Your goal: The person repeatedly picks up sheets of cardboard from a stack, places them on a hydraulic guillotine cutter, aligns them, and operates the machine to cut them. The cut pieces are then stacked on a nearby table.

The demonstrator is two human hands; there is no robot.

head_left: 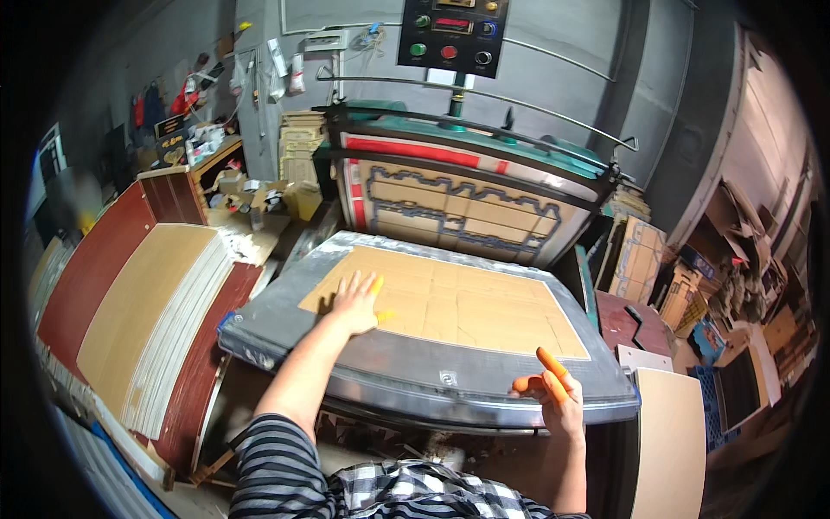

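A sheet of brown cardboard point(467, 298) lies on the grey metal platen point(406, 368) of a press. My left hand point(353, 307) rests on the sheet's left part with its fingers spread and nothing held; yellow cots cover two of its digits. Close to the platen's front edge at the right, my right hand point(558, 398) is raised, its fingers apart and partly bent, with orange cots on several of them. It appears to hold nothing. Behind the sheet, the press's upright frame carries a cutting die board point(462, 208) with dark, stepped outlines.
A control panel point(452, 35) with coloured buttons rises above the press. Stacked sheets point(147, 320) stand at the left, beside a cluttered bench point(212, 156). At the right are a dark red surface point(618, 320), a tan board point(670, 441) and piled cardboard scraps point(743, 221).
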